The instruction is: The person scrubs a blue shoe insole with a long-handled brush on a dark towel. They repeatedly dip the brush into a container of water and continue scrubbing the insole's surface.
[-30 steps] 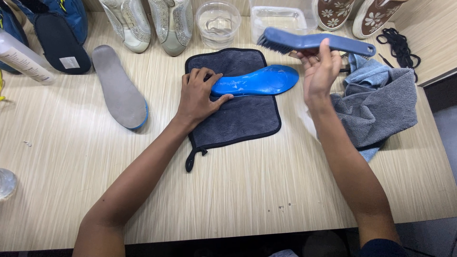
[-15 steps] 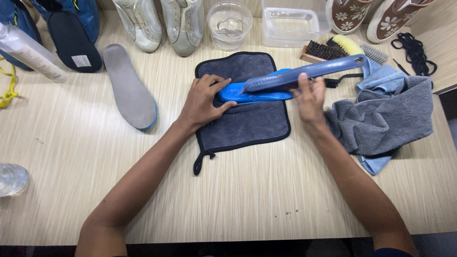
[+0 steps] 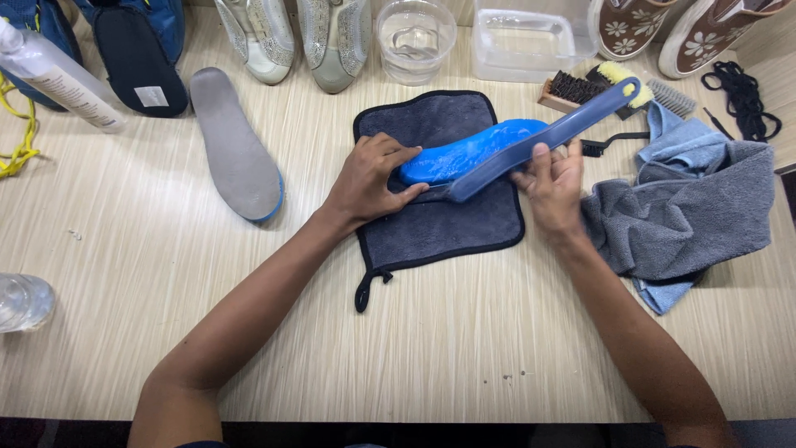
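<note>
Brush lowered since earlier: right hand (image 3: 554,184) grasps long blue plastic brush (image 3: 539,137) across wet blue insole (image 3: 473,151) at frame centre on dark cloth (image 3: 448,224); left hand (image 3: 369,178) pins insole; scrubbing step, next stroke needs firm hold

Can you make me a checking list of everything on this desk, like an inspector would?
Surface: pale wood-grain desk, a few specks.
Job's things: blue insole lying on a dark grey cloth; long blue brush laid across it.
Clutter: grey insole, pale shoes, round bowl, clear tub, small brushes, grey towel, spray bottle, flowered shoes.
Hands: left hand presses the blue insole's end; right hand holds the brush with its fingers.
Cables: none; black laces, yellow cord.
Surroundings: nothing seen.
</note>
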